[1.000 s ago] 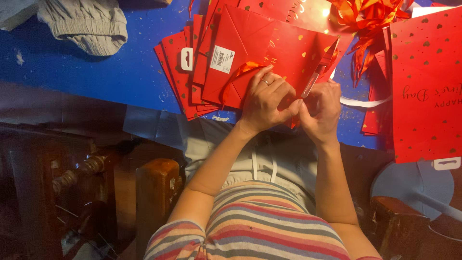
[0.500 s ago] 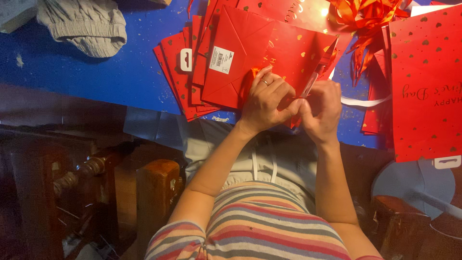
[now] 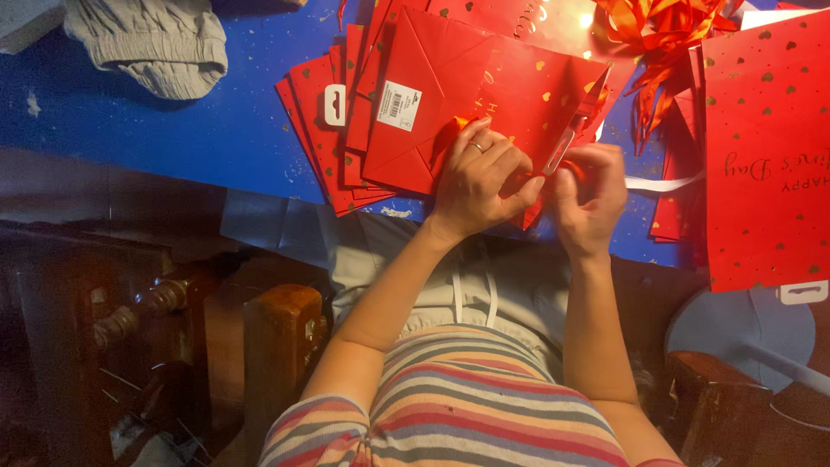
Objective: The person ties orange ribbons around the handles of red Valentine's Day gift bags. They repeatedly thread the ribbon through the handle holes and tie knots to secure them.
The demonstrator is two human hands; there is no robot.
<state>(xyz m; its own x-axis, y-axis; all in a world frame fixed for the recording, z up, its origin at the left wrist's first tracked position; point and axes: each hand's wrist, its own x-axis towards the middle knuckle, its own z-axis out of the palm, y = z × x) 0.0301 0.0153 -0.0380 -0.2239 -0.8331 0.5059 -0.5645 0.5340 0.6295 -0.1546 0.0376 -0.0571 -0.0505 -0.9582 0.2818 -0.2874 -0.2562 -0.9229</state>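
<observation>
A flat red paper gift bag [image 3: 484, 95] with gold hearts and a white sticker lies on top of a pile of like bags on the blue table [image 3: 173, 130]. My left hand [image 3: 480, 177], with a ring on one finger, presses down on the bag's near edge and pinches it. My right hand [image 3: 592, 195] is closed on the same edge just beside it, below a thin pale strip [image 3: 566, 147] that sticks up from the bag. What lies between my fingertips is hidden.
A stack of red bags [image 3: 333, 121] fans out to the left. A larger red bag [image 3: 765, 147] lies at the right, red-orange ribbon bows [image 3: 657, 35] at the top. Grey knitted cloth [image 3: 147, 43] lies at the top left. Dark wooden furniture [image 3: 277, 346] stands below the table edge.
Both hands stay at the bag's near edge. The fingers have shifted slightly, and the orange ribbon bit near my left hand is less covered.
</observation>
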